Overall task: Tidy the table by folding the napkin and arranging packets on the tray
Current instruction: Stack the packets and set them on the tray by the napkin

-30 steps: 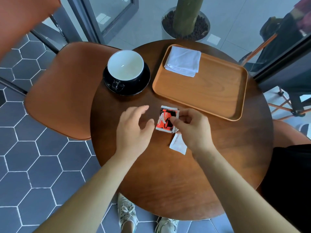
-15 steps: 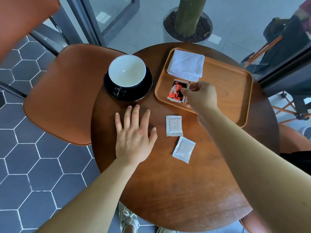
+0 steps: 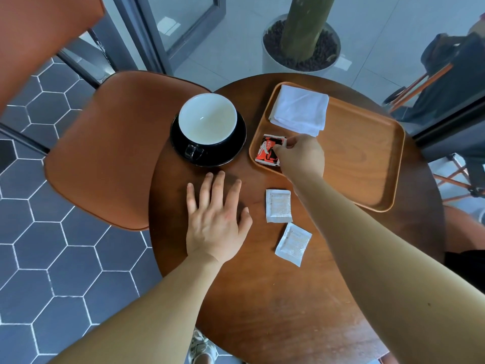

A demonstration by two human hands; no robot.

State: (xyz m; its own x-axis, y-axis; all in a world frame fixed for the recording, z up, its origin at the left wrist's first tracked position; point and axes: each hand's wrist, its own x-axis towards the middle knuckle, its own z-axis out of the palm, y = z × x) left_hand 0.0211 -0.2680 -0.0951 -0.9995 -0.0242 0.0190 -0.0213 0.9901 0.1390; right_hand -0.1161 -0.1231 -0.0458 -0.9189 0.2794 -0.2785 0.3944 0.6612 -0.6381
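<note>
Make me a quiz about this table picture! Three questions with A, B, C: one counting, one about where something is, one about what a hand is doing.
1. How many white packets lie on the table? A one; B two; C four.
2. Where is the red packet? A on the tray beside the napkin; B under the napkin; C on the bare table.
3. What is the left hand doing? A pinching a white packet; B resting flat on the table; C folding the napkin.
Answers: 1 B, two lie there, close together. 2 A, the right hand pinches it there. 3 B, fingers straight, palm down.
</note>
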